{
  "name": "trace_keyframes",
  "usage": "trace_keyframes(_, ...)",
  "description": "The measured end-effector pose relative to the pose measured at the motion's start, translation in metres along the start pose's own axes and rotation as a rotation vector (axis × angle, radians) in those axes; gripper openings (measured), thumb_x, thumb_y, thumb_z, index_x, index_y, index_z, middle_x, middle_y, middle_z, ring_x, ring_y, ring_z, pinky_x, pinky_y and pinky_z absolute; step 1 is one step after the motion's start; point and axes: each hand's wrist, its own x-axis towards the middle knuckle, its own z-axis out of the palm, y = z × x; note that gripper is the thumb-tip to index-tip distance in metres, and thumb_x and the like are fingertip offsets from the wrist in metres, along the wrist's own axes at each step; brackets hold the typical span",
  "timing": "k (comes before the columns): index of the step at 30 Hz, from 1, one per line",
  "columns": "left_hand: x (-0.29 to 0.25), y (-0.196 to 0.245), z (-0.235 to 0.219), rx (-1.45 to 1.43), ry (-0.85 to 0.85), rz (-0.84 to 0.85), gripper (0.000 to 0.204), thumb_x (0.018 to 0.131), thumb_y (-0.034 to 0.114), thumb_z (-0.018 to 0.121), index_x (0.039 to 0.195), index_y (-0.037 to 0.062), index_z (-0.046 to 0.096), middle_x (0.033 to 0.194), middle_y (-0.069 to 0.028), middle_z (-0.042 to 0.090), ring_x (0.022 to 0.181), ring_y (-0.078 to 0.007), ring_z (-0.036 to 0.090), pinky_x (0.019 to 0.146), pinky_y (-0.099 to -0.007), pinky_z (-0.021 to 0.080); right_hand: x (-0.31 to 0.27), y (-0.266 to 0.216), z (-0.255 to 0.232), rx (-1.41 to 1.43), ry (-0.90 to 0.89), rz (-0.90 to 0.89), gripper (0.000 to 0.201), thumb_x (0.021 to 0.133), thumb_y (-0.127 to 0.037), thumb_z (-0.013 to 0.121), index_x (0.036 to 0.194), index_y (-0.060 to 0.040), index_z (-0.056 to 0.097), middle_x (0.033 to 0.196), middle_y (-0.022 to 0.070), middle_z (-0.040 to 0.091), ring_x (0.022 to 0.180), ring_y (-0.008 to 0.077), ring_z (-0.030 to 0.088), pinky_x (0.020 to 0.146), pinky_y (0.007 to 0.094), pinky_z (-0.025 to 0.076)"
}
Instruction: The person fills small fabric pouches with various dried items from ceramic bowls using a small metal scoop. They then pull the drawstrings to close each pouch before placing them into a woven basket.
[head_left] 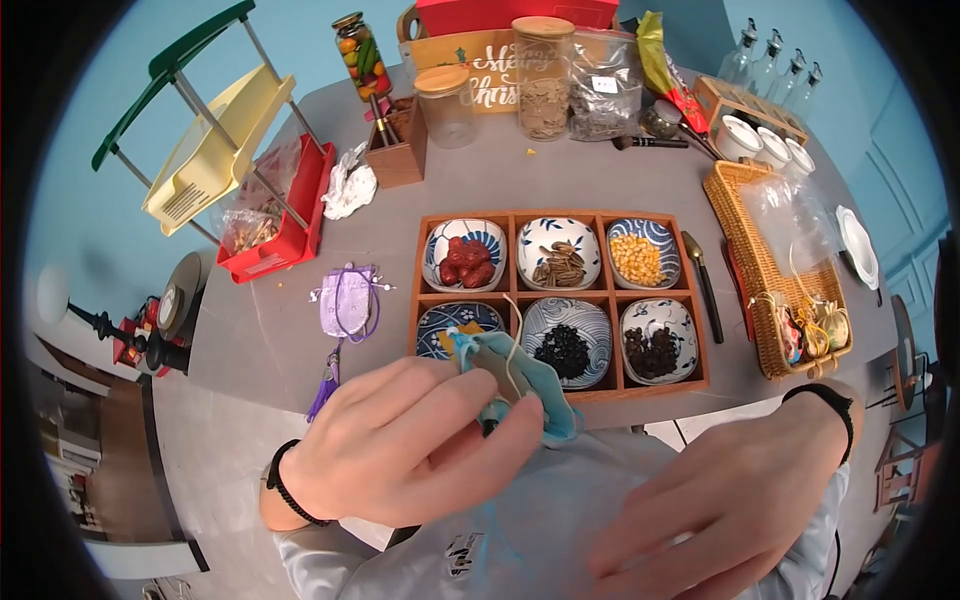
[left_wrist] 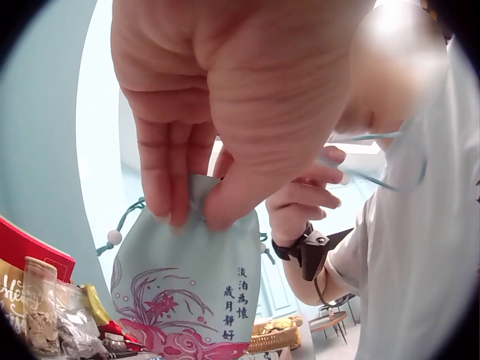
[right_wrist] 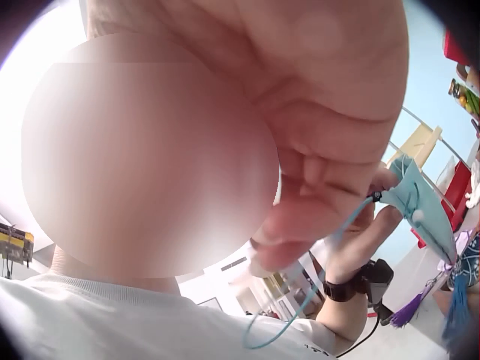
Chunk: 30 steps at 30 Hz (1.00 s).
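Observation:
My left hand (head_left: 420,430) pinches a light blue drawstring pouch (left_wrist: 187,270) near its top, thumb on one side and fingers on the other. Pink flowers and dark lettering decorate the cloth in the left wrist view. A thin blue cord (right_wrist: 300,315) runs from the pouch in a loose loop toward my right hand (head_left: 720,490). That hand is close to my body, its curled fingers on the cord and blurred in the head view. Just beyond the pouch stands a wooden divided tray (head_left: 510,256), whose lower-left bowl (head_left: 432,322) is partly covered by the pouch.
Tray bowls hold red dates (head_left: 467,262), corn kernels (head_left: 637,258), black beans (head_left: 562,352) and other dried pieces. A purple pouch (head_left: 347,305) lies left; a black-handled spoon (head_left: 708,300) and wicker basket (head_left: 755,340) are right. Jars (head_left: 445,110) stand at the back.

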Motion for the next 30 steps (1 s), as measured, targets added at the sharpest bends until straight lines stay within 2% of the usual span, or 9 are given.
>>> trace_keyframes(1, 0.003, 0.003, 0.000, -0.041, -0.009, -0.010, 0.034, 0.059, 0.006, 0.078, 0.092, 0.0022, 0.073, 0.095, -0.0107, 0.067, 0.072, -0.0219, 0.063, 0.058, -0.0301, 0.051, -0.003, -0.007, -0.004, 0.023, -0.048, 0.010, 0.026, 0.091, -0.020, 0.075, 0.114, -0.0063, 0.077, 0.095, 0.0042, 0.071, 0.071, 0.0159, 0.065, 0.053, 0.0292, 0.050)
trace_keyframes(5, 0.008, 0.004, 0.009, -0.160, 0.036, 0.046, 0.032, 0.059, 0.003, 0.080, 0.090, 0.0023, 0.073, 0.094, -0.0114, 0.068, 0.074, -0.0232, 0.065, 0.059, -0.0312, 0.053, -0.009, 0.004, -0.011, -0.493, 0.212, 0.102, 0.030, 0.087, -0.009, 0.073, 0.116, -0.0050, 0.074, 0.088, 0.0036, 0.067, 0.064, 0.0174, 0.062, 0.050, 0.0321, 0.048)
trace_keyframes(7, 0.012, 0.003, 0.018, -0.210, 0.062, 0.092, 0.031, 0.059, 0.004, 0.079, 0.090, 0.0023, 0.073, 0.093, -0.0114, 0.068, 0.075, -0.0238, 0.065, 0.060, -0.0315, 0.055, -0.012, 0.012, -0.010, -0.560, 0.130, 0.128, 0.026, 0.084, -0.006, 0.072, 0.110, -0.0041, 0.075, 0.083, 0.0049, 0.064, 0.061, 0.0184, 0.060, 0.049, 0.0331, 0.047)
trace_keyframes(8, 0.014, 0.002, 0.021, -0.237, 0.072, 0.114, 0.031, 0.060, 0.005, 0.079, 0.090, 0.0022, 0.073, 0.093, -0.0115, 0.068, 0.076, -0.0241, 0.065, 0.061, -0.0316, 0.056, -0.014, 0.016, -0.004, -0.566, 0.135, 0.125, 0.015, 0.078, -0.008, 0.071, 0.092, -0.0049, 0.066, 0.071, 0.0064, 0.047, 0.060, 0.0231, 0.056, 0.050, 0.0364, 0.048)
trace_keyframes(14, 0.015, -0.006, 0.038, -0.214, 0.008, 0.252, 0.030, 0.063, 0.014, 0.079, 0.091, 0.0021, 0.073, 0.093, -0.0128, 0.068, 0.075, -0.0276, 0.067, 0.061, -0.0323, 0.057, -0.035, 0.014, -0.010, -0.828, 0.163, 0.128, 0.018, 0.077, -0.016, 0.078, 0.084, -0.0050, 0.065, 0.072, 0.0028, 0.048, 0.057, 0.0180, 0.051, 0.046, 0.0321, 0.041)
trace_keyframes(17, 0.022, 0.001, 0.039, -0.336, -0.019, 0.102, 0.031, 0.073, 0.027, 0.079, 0.092, 0.0031, 0.073, 0.110, -0.0198, 0.065, 0.091, -0.0322, 0.069, 0.076, -0.0413, 0.060, -0.037, 0.014, -0.002, -0.875, 0.198, 0.108, 0.018, 0.069, -0.012, 0.071, 0.081, -0.0042, 0.060, 0.071, 0.0034, 0.043, 0.060, 0.0177, 0.052, 0.047, 0.0309, 0.043)
trace_keyframes(22, 0.015, 0.003, 0.040, -1.006, 0.298, -0.340, 0.042, 0.093, 0.038, 0.061, 0.113, 0.0018, 0.065, 0.135, -0.0301, 0.052, 0.124, -0.0408, 0.057, 0.104, -0.0534, 0.048, -0.042, 0.009, 0.004, -0.949, 0.258, 0.115, 0.019, 0.064, -0.012, 0.070, 0.079, -0.0051, 0.060, 0.071, 0.0021, 0.041, 0.060, 0.0154, 0.049, 0.047, 0.0280, 0.041)
trace_keyframes(26, 0.016, -0.012, 0.032, -1.175, 0.267, -0.460, 0.062, 0.095, 0.061, 0.053, 0.123, 0.0062, 0.054, 0.135, -0.0285, 0.049, 0.127, -0.0422, 0.055, 0.112, -0.0637, 0.038, -0.046, 0.007, 0.005, -0.971, 0.283, 0.138, 0.021, 0.060, -0.013, 0.069, 0.077, -0.0051, 0.060, 0.071, 0.0020, 0.042, 0.059, 0.0150, 0.048, 0.047, 0.0282, 0.040)
trace_keyframes(30, 0.028, -0.017, 0.031, -1.299, 0.105, -0.281, 0.053, 0.104, 0.052, 0.028, 0.106, 0.0086, 0.059, 0.116, -0.0224, 0.058, 0.119, -0.0413, 0.059, 0.115, -0.0692, 0.032, -0.048, 0.003, 0.004, -1.024, 0.280, 0.133, 0.023, 0.056, -0.016, 0.066, 0.076, -0.0056, 0.059, 0.071, 0.0015, 0.044, 0.058, 0.0145, 0.047, 0.046, 0.0277, 0.038)
